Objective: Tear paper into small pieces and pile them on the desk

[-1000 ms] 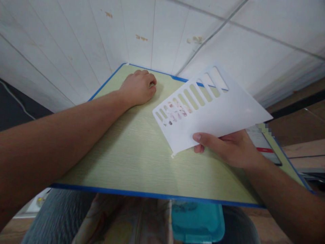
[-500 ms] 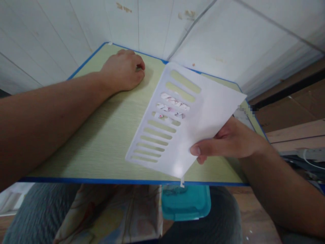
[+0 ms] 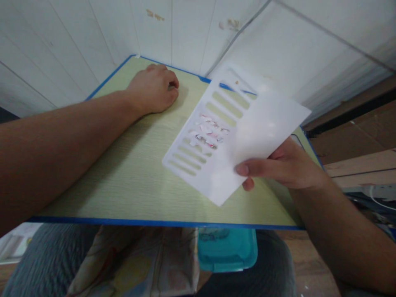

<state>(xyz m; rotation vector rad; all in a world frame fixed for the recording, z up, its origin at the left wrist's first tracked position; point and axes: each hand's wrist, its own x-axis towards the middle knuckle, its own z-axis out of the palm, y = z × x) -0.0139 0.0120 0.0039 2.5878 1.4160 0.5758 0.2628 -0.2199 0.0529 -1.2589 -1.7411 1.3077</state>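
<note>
My right hand (image 3: 281,165) grips a thin white plastic sheet (image 3: 256,128) by its near right edge, thumb on top and fingers underneath. A row of long slots runs along the sheet's left part, and it is held tilted above the table (image 3: 123,165). Torn paper scraps (image 3: 208,134), white with pink and red marks, show at the middle slots. Whether they lie on the sheet or on the table behind it, I cannot tell. My left hand (image 3: 154,88) rests on the far left of the table, its fingers curled into a loose fist.
A white panelled wall (image 3: 185,33) with a cable (image 3: 238,37) stands behind the blue-edged table. Below the front edge, a turquoise plastic container (image 3: 229,251) sits by my lap beside a patterned cloth (image 3: 139,264). Brown boards (image 3: 361,132) stand at the right.
My right hand has lifted the slotted sheet a little, up and away from me, and tilted it more. A small white piece near its front corner no longer shows. My left hand stays put.
</note>
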